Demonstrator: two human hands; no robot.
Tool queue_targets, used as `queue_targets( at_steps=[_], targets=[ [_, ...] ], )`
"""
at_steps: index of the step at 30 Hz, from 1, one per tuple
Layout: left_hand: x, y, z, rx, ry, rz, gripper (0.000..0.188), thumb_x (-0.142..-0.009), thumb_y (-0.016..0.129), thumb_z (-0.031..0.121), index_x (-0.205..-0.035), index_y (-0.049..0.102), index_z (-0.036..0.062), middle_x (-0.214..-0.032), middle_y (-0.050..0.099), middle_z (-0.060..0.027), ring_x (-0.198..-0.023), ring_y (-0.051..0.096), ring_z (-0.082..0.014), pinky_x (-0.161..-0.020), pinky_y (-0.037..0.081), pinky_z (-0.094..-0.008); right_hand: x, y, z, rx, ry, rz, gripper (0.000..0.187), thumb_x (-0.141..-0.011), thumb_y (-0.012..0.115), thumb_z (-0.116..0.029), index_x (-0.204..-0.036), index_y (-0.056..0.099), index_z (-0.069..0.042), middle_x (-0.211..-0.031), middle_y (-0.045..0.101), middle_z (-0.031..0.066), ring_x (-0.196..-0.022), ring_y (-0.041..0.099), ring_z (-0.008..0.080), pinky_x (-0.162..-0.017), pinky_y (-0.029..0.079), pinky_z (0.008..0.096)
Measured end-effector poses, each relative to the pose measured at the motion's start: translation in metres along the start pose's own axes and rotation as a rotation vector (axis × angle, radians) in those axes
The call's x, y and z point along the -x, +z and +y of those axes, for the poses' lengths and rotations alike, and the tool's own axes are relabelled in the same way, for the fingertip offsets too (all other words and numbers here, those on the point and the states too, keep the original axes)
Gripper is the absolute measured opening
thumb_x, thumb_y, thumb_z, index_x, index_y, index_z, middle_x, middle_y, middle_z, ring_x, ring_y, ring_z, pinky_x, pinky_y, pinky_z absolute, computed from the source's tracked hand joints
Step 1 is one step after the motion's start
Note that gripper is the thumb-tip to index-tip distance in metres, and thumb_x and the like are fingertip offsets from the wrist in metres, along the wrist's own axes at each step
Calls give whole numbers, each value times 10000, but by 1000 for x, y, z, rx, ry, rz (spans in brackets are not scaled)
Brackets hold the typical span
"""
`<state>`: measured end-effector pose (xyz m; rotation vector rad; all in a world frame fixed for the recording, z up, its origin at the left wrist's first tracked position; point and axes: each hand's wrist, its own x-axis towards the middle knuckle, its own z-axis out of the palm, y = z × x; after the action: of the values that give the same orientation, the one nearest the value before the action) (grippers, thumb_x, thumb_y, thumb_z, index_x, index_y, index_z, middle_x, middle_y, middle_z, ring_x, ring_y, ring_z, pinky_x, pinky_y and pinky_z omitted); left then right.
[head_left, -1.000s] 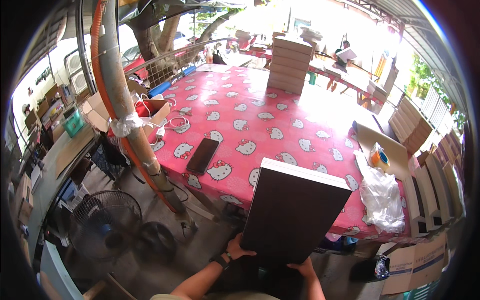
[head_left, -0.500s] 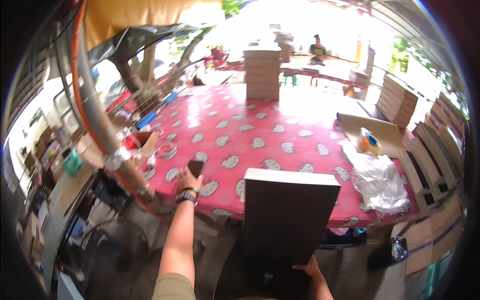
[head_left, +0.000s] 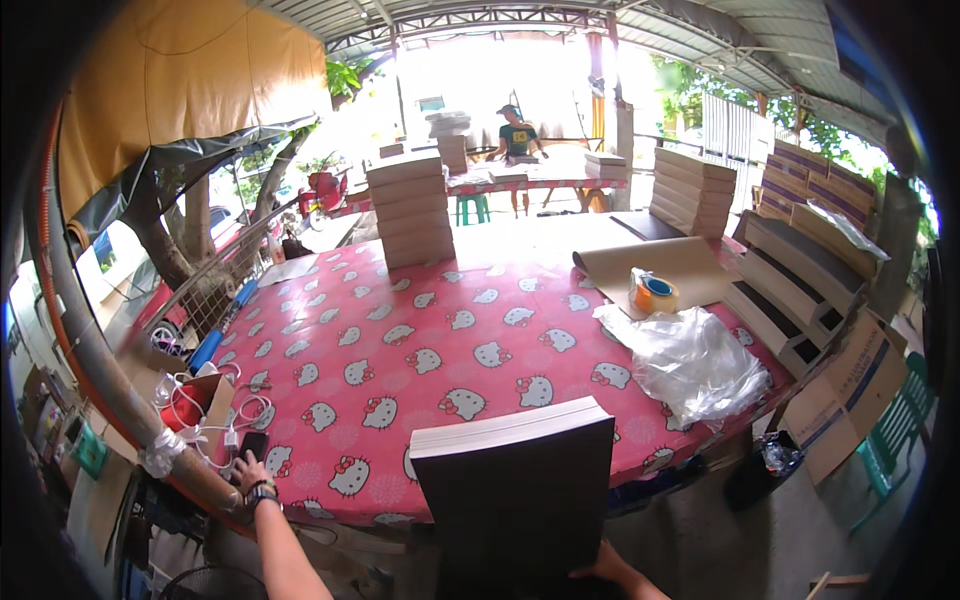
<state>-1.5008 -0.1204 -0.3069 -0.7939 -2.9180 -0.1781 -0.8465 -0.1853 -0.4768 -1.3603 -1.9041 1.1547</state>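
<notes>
At the near left edge of the table, my left hand [head_left: 250, 477] has its fingers on a dark phone [head_left: 256, 444], close to some white cables [head_left: 235, 430]. A thick, black-faced block with white layered edges [head_left: 515, 490], like a stack of books or boards, stands upright in front of me at the table's near side. My right hand [head_left: 603, 568] grips its lower right edge, with the fingers partly hidden behind it. The block's lower end fades into shadow.
A pink cat-patterned cloth covers the table [head_left: 420, 330]. On it stand book stacks [head_left: 410, 215], brown paper [head_left: 655, 262], a tape roll [head_left: 654, 291] and clear plastic [head_left: 695, 365]. A pole [head_left: 110, 380] rises at left. A person [head_left: 518, 138] sits at a far table.
My view has tilted up and turned right. My left hand and the phone have shifted left across the cloth, nearer the cables. My right hand stays on the black block.
</notes>
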Motion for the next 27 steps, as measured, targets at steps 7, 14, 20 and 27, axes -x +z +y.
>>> queue_targets(
  at_steps=[7,14,20,27],
  targets=[
    [-35,18,3,-126,-89,45,425,-867,422,280,-1282,335,280,-1354,293,-56,-1234,285,-278,-955,261,-551,7,-2,3,-169,27,-2,892,-480,793,-396,-1228,411,-95,-1222,458,125,-1167,376,302,-987,226,452],
    [-21,6,15,-302,-91,93,417,-886,376,241,-1299,323,254,-1392,229,-20,-1282,207,-192,-956,251,-562,3,1,15,-26,127,-59,945,-473,787,-434,-1260,371,-116,-1232,441,131,-1178,338,348,-998,209,456],
    [12,4,27,-306,99,-69,464,-903,238,432,-1340,230,277,-1436,63,-24,-1317,71,-225,-969,218,-566,4,3,24,55,57,-13,1045,-452,785,-465,-1307,284,-135,-1288,367,148,-1203,299,348,-997,192,493],
    [51,40,10,-189,286,-26,544,-869,277,499,-1332,281,214,-1432,67,-95,-1309,45,-315,-963,206,-570,1,-40,3,48,291,-371,889,-604,699,-483,-1299,313,-87,-1341,311,142,-1201,327,306,-1001,249,376]
  ],
)
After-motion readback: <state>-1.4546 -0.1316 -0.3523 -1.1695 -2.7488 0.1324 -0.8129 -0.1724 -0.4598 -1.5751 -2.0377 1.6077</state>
